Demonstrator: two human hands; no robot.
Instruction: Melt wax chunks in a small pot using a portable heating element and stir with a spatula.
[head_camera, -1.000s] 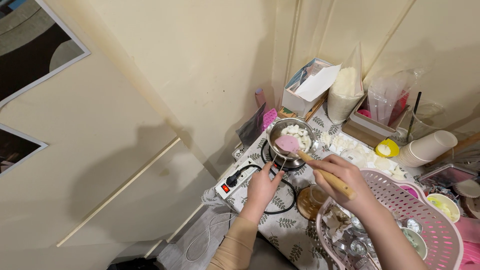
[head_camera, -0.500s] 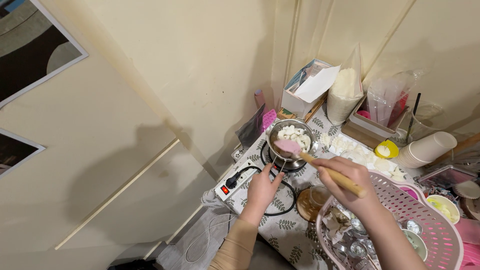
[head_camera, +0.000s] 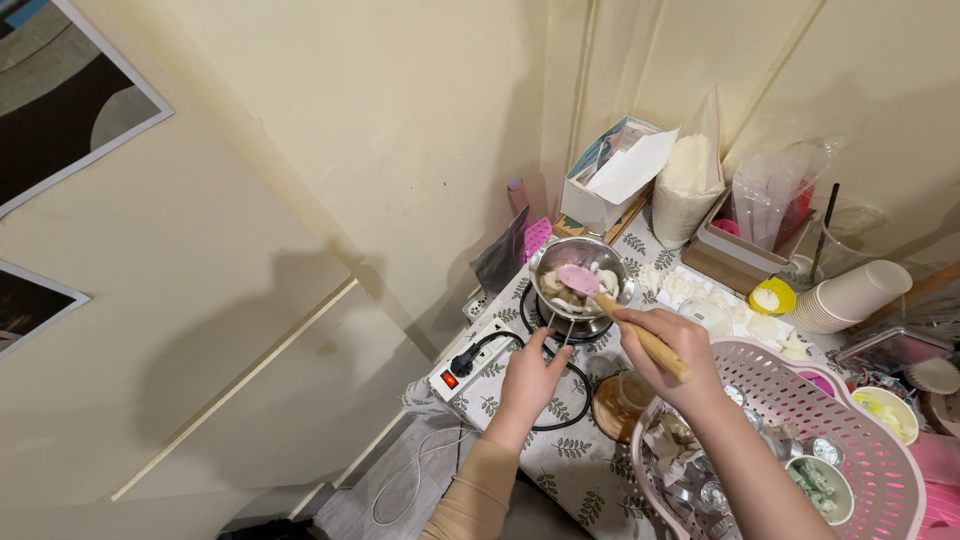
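Note:
A small steel pot (head_camera: 548, 262) with white chunks in it sits on a black electric burner (head_camera: 535, 318). My left hand (head_camera: 532, 381) grips the pot's wire handle just below the pot. In my right hand (head_camera: 672, 354) is the wooden handle of a pink spatula (head_camera: 578, 277), whose blade rests inside the pot among the chunks.
A white power strip (head_camera: 470, 369) with a black plug lies left of the burner. A pink basket (head_camera: 800, 420) of small tins stands at the right. Behind the pot are a cardboard box (head_camera: 603, 178), a bag of white flakes (head_camera: 688, 183) and stacked paper cups (head_camera: 850, 296).
The spatula blade has shifted a little inside the pot. My right hand moved slightly. My left hand stays on the handle.

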